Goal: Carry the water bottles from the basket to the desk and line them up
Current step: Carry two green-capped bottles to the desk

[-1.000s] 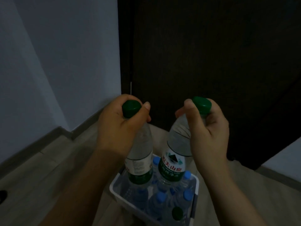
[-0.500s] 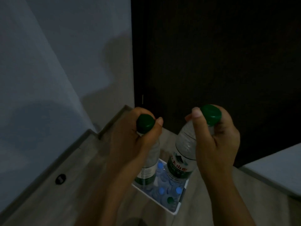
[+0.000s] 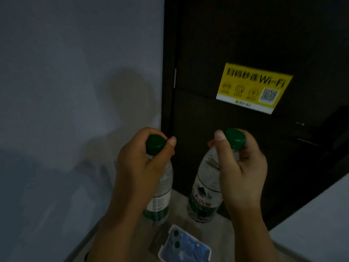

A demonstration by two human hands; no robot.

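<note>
Head view, looking down past both arms. The left hand [image 3: 139, 167] is wrapped round the neck of one water bottle [image 3: 161, 193], thumb curled across just under its green cap [image 3: 155, 143]. The right hand [image 3: 243, 171] has the second water bottle [image 3: 204, 191] the same way, fingers closed on the neck and thumb pressed beside that bottle's own green cap [image 3: 235, 138]. Both grips are snug, each with a bottle in it.

The two bottles hang in mid-frame, side by side and apart. The left one is roughly upright; the right one tilts, base swinging toward frame centre. Each has a green-and-white label low on a clear body.

Down at the bottom centre sits the white basket [image 3: 164, 243] on the floor, well below the held bottles, with blue caps [image 3: 188, 246] and a couple of green ones showing inside.

Behind the hands stands a dark door [image 3: 207, 44] carrying a yellow Wi-Fi sticker [image 3: 253, 87] in the upper right. A pale wall [image 3: 75, 72] fills the left half of the frame. A pale surface [image 3: 321, 224] cuts in at lower right; whether that is the desk, I cannot tell.
</note>
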